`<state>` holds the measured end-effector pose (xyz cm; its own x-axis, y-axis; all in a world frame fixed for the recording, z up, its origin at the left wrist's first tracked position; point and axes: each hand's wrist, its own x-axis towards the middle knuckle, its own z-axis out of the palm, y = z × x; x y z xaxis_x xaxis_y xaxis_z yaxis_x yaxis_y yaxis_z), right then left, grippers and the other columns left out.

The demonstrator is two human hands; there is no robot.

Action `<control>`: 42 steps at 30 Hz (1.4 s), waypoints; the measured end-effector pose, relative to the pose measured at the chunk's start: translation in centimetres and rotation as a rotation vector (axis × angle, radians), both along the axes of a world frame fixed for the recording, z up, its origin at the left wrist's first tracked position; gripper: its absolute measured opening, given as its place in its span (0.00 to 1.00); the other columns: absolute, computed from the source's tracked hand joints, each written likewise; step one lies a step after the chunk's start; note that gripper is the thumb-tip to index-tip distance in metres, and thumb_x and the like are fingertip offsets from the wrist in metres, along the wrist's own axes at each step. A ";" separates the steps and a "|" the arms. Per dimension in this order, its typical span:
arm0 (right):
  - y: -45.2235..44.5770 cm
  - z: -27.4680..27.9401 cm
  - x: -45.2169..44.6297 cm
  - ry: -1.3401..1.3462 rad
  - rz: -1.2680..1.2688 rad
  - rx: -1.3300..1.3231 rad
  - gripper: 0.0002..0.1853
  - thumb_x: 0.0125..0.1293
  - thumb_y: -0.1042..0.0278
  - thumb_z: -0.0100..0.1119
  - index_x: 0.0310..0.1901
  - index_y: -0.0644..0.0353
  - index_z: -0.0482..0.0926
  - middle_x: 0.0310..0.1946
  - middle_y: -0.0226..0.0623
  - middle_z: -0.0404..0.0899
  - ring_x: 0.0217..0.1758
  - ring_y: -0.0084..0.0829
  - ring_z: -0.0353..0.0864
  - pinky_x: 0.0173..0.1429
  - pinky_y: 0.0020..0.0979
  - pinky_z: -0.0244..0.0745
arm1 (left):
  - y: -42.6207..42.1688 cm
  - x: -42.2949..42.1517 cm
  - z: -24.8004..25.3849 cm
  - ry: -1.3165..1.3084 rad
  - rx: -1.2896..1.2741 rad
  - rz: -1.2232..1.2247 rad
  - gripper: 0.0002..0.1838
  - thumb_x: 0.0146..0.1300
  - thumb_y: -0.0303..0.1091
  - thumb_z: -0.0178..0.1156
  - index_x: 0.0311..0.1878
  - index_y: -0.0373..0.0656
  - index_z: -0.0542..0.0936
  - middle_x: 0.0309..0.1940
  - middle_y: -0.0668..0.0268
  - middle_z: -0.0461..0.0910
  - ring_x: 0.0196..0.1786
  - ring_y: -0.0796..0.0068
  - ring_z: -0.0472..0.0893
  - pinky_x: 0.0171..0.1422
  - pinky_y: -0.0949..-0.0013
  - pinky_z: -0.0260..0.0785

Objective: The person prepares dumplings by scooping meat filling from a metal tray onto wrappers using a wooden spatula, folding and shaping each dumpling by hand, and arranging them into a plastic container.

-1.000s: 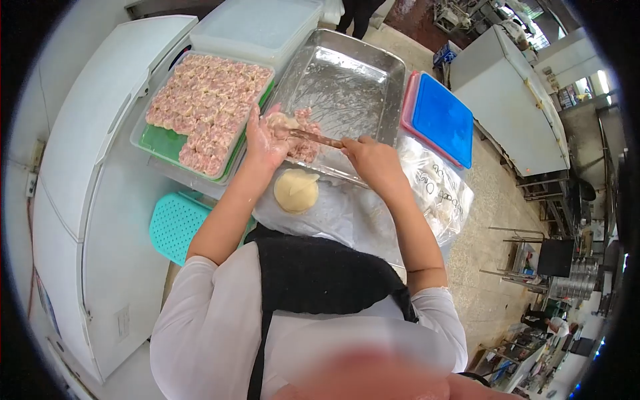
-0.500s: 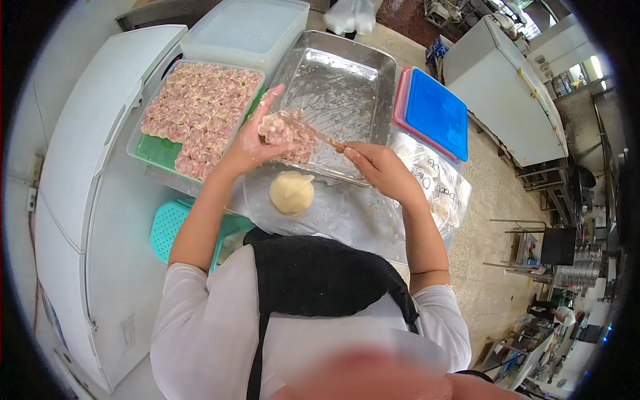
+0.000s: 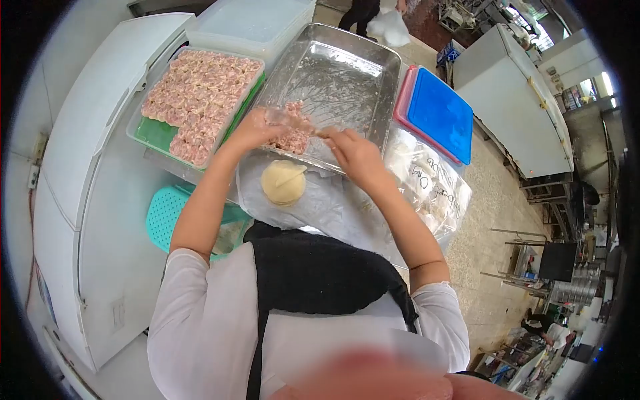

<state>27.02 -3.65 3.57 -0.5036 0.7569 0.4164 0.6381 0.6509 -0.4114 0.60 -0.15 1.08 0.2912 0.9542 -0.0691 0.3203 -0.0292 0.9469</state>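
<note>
My left hand (image 3: 251, 131) is curled at the near left corner of a metal tray (image 3: 393, 70), around a meat-filled dumpling that is mostly hidden by the fingers. My right hand (image 3: 357, 155) grips the handle of a spatula (image 3: 300, 124); its blurred blade reaches to the left hand. Under the blade lies a heap of pinkish minced meat filling (image 3: 292, 141) in the tray. Nearer my body, a stack of round pale dough wrappers (image 3: 283, 184) rests on a plastic sheet (image 3: 327, 208).
To the left, a clear container with a green base (image 3: 155, 135) holds rows of meat dumplings (image 3: 200, 90). Behind it stands a lidded plastic box (image 3: 247, 27). On the right are a blue lid (image 3: 440, 113) and a labelled plastic bag (image 3: 427, 180). A turquoise basket (image 3: 163, 217) sits below.
My left hand has closed around the filled wrapper, which showed openly in the palm before. The right hand has moved the spatula left and slightly up. A person's legs now show at the top.
</note>
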 end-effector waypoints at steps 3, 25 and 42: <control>2.7 -5.0 2.4 -0.370 -0.076 -0.111 0.10 0.68 0.61 0.53 0.47 0.48 0.82 0.33 0.44 0.78 0.36 0.46 0.81 0.38 0.44 0.77 | -0.8 -0.3 -1.0 0.130 0.017 0.006 0.20 0.54 0.36 0.67 0.49 0.37 0.81 0.38 0.65 0.82 0.40 0.78 0.79 0.48 0.72 0.71; -4.2 7.0 -6.9 -0.134 -0.090 -0.038 0.09 0.68 0.64 0.57 0.46 0.52 0.83 0.29 0.40 0.78 0.31 0.41 0.80 0.35 0.38 0.73 | -4.6 -8.0 5.5 0.100 0.327 -0.079 0.20 0.51 0.38 0.73 0.45 0.40 0.81 0.42 0.62 0.81 0.48 0.69 0.78 0.57 0.66 0.69; -8.0 6.4 -15.7 0.072 -0.129 -0.247 0.13 0.67 0.65 0.59 0.48 0.65 0.81 0.35 0.43 0.82 0.33 0.31 0.78 0.41 0.30 0.72 | -8.2 -26.0 5.5 0.227 0.438 -0.050 0.24 0.50 0.35 0.70 0.51 0.39 0.76 0.44 0.59 0.79 0.47 0.65 0.79 0.52 0.63 0.71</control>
<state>11.36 -11.64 9.92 -0.3718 0.8960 0.2427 0.6725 0.4402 -0.5950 -25.43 -8.35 6.58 0.3612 0.8930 0.2683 0.5055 -0.4293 0.7484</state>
